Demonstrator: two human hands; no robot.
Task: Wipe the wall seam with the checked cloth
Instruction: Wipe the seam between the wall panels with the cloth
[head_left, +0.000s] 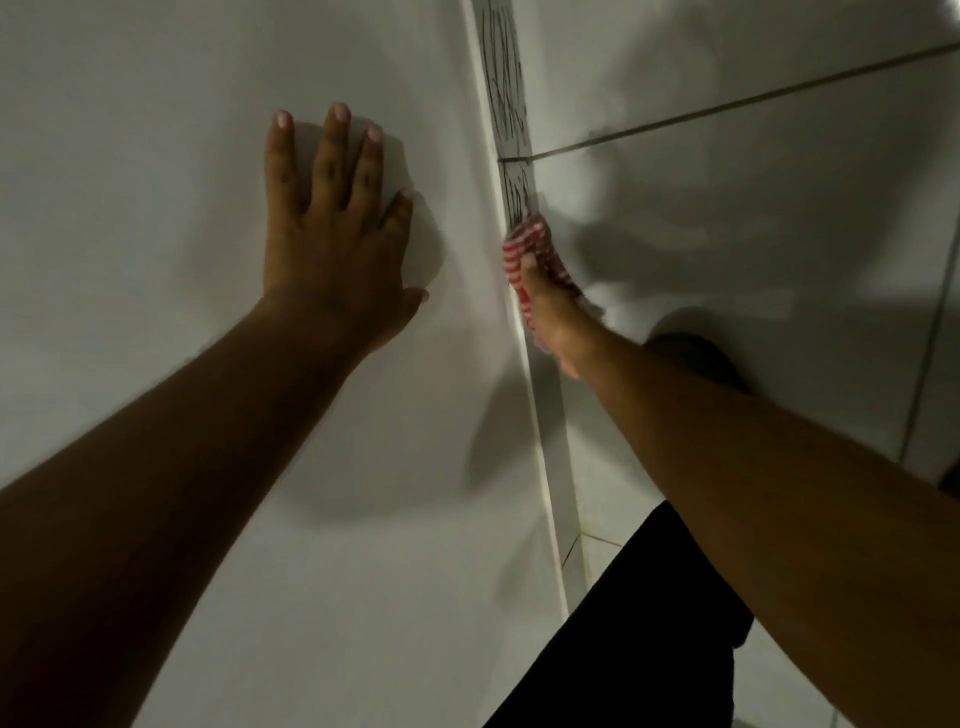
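Note:
A red and white checked cloth (524, 249) is bunched in my right hand (550, 312) and pressed against the narrow wall seam (511, 104), a vertical strip between the plain white panel and the tiled wall. Dark scribbled marks cover the strip above the cloth. Below the cloth the strip looks plain grey. My left hand (332, 228) lies flat on the white panel (156, 156) to the left of the seam, fingers spread, holding nothing.
The tiled wall (753, 234) to the right has grey grout lines, one meeting the seam just above the cloth. Dark trousers (639, 623) and a dark shoe (696, 358) show below my right arm, over a pale tiled floor (810, 691).

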